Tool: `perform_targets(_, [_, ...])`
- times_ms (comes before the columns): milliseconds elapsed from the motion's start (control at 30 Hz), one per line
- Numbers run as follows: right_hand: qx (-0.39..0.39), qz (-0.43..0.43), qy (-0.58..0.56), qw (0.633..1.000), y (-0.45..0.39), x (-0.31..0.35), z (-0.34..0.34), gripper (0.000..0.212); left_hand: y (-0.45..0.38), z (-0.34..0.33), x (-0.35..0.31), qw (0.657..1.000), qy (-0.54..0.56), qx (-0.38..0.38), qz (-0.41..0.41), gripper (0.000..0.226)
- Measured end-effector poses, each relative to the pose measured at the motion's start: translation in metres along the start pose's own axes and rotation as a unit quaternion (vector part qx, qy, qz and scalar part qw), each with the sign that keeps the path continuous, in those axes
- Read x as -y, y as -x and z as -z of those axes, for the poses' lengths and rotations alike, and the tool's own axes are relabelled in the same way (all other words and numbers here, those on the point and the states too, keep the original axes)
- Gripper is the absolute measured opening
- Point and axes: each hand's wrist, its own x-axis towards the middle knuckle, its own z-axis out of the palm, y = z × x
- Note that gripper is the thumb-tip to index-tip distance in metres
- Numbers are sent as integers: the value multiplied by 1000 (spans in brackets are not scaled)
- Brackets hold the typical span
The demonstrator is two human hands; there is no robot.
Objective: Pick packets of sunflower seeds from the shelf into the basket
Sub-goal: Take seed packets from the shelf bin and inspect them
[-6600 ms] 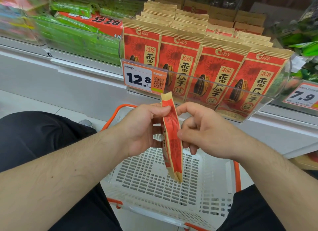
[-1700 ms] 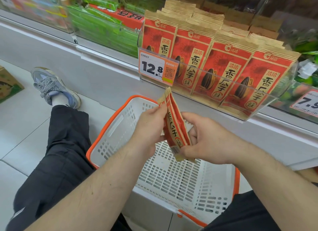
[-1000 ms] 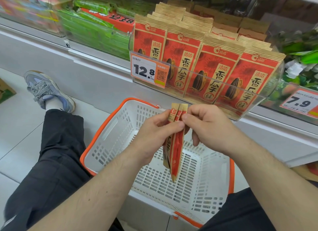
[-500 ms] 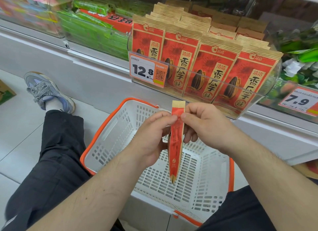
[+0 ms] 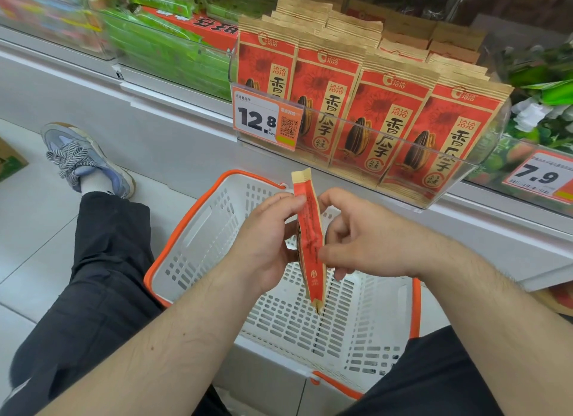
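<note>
Above basket (image 5: 198, 229), packet (image 5: 310, 239) now tilts left.

Packet (image 5: 310, 239) above basket (image 5: 198, 229), below shelf (image 5: 173, 142).

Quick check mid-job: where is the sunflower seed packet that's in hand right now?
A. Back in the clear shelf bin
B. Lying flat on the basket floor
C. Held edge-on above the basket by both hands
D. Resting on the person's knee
C: the sunflower seed packet hangs edge-on between the left hand and right hand, above the white basket, whose floor shows nothing lying on it.
</note>
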Motion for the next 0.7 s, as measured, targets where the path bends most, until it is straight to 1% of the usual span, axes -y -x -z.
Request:
perform_targets(67, [18,-11,-6,1000,2,1,0,37,-1,0,-1,1000,2,-4,-5,11])
perform_targets(200, [20,-18,-12,1000,1,1,0,44,-3,1,0,1000,-1,-8,-9,9])
perform_targets(300, [45,-30,29,998,0,1,-3,66,-4,0,0,1000,19,-22,-8,12])
perform_targets(400, [71,-14,22,997,1,1,-6,82,-6,2,-1,999,25,-26,-14,18])
perform_targets(533, [76,20,11,997,1,0,-5,89,-8,4,0,999,25,-27,-1,32])
perform_targets(700, [87,35,13,995,2,-2,-3,91,-7,5,0,999,26,-23,7,28])
